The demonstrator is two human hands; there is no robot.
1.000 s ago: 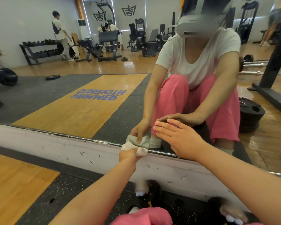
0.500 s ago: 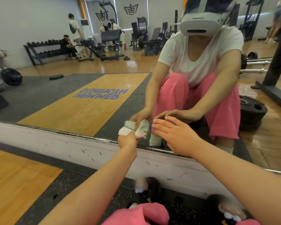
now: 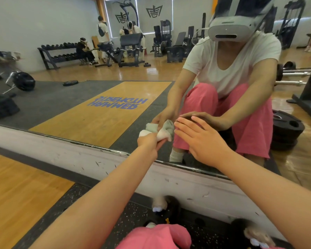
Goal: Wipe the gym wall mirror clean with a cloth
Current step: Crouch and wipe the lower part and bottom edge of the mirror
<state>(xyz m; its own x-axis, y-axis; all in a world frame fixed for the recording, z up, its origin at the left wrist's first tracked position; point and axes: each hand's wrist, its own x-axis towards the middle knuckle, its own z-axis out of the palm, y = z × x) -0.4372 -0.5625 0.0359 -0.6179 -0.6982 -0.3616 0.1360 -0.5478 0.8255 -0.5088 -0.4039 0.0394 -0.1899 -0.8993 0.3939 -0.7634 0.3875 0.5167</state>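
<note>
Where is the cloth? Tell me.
Head view, centre: cloth gripped in the left hand against the mirror near its base, left of the right hand.

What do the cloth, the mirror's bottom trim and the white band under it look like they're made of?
Cloth: soft woven or knit fabric, white-grey and matte; it bunches into folds in the left hand. Bottom trim: probably metal, a thin dark strip with a bright glint along it. White band: painted plaster or board, matte; chips and scuffs break the paint.
</note>
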